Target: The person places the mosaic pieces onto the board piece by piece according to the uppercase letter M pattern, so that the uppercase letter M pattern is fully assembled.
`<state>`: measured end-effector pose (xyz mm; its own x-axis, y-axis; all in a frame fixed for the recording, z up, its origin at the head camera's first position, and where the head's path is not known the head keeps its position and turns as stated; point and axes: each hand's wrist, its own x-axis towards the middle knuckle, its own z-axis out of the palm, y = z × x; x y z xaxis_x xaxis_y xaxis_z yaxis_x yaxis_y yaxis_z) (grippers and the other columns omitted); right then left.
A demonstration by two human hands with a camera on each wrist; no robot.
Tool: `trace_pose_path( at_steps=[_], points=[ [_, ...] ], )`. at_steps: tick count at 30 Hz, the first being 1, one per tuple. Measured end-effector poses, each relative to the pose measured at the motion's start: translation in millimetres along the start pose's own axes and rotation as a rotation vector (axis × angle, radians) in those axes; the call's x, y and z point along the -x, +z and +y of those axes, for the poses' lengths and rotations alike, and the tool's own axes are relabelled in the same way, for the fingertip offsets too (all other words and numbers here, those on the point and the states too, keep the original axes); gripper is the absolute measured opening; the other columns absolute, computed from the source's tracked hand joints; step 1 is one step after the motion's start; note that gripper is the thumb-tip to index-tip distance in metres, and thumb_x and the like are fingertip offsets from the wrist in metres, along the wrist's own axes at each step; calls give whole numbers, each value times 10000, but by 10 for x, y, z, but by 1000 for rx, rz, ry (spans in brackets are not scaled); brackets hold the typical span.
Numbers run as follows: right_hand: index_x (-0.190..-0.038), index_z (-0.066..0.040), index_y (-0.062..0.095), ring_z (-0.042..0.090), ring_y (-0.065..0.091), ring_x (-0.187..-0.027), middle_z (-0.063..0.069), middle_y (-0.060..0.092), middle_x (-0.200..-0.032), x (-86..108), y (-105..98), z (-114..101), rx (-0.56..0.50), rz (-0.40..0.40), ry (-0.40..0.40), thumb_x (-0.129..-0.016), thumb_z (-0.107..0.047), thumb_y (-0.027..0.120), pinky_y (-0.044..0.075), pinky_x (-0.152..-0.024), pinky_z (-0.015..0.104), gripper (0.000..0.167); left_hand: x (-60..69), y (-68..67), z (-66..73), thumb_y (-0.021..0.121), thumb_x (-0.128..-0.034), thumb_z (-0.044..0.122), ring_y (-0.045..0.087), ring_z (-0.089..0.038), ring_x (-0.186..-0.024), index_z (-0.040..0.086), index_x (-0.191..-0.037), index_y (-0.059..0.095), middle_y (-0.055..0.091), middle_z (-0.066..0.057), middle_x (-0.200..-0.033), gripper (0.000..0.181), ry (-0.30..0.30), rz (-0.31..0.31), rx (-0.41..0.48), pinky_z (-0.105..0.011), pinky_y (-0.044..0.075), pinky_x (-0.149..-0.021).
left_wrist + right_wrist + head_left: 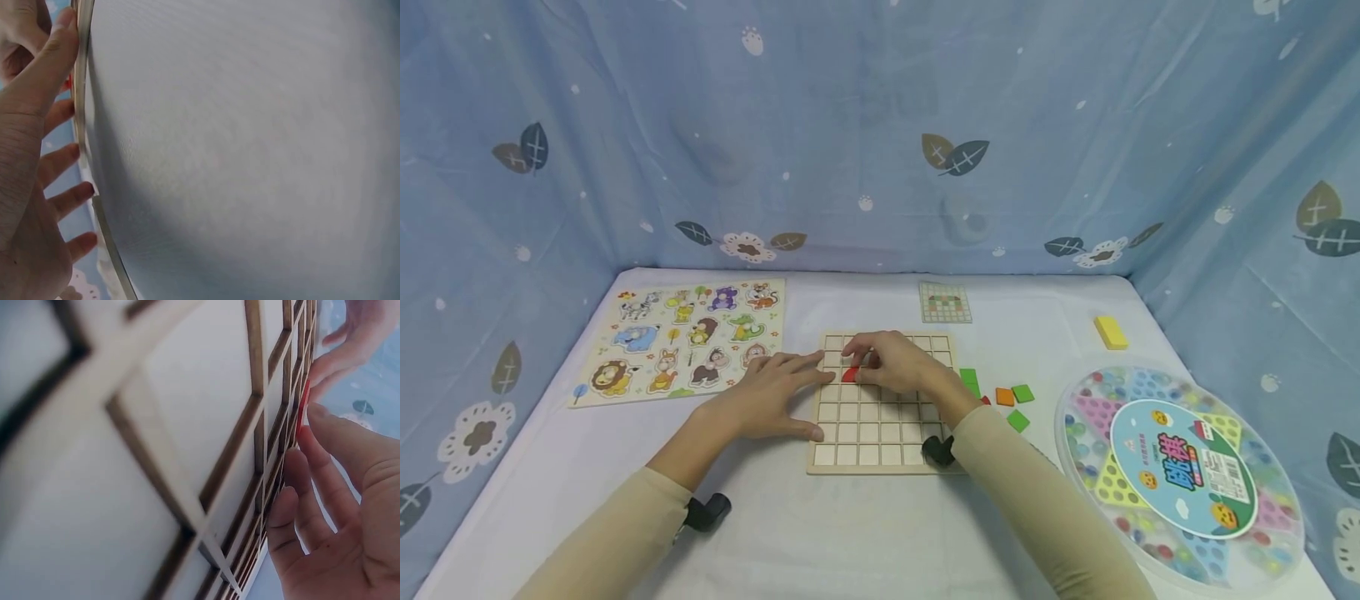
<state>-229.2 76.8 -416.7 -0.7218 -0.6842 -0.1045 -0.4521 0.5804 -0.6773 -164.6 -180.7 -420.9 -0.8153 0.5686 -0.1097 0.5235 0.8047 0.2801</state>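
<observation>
A wooden grid board [869, 465] with square cells lies flat in the middle of the table. My right hand [891, 362] is over its upper left part, thumb and fingertips pinching a small red tile [850, 374]. Seen from the right wrist, the red tile [304, 403] stands tilted at the grid, between thumb and finger. Along the board's left edge rests my left hand [772, 395], fingers spread, the thumb touching the frame. The left wrist view shows that hand [28, 156] beside the board's edge.
Green tiles [1018, 420] and an orange tile [1004, 397] lie right of the board. A pattern card [945, 315] is behind it. At left sits an animal puzzle [647, 358]; at right, a round marble game box [1183, 467] and a yellow block [1110, 332].
</observation>
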Motion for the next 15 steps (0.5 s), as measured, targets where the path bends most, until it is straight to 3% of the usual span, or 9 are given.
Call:
trace_pose_path(
  at_steps=[15],
  points=[
    [-1173,-169,769,151,620,-1014,-22,674,-1164,-4,-24,3,80,-22,-5,-978,-155,719,533,-930,335,202,-24,15,-32,750,-750,753,260,-380,-1528,359,-1560,431,285,-42,-1685,956,8,14,62,-779,179,-1140]
  ],
)
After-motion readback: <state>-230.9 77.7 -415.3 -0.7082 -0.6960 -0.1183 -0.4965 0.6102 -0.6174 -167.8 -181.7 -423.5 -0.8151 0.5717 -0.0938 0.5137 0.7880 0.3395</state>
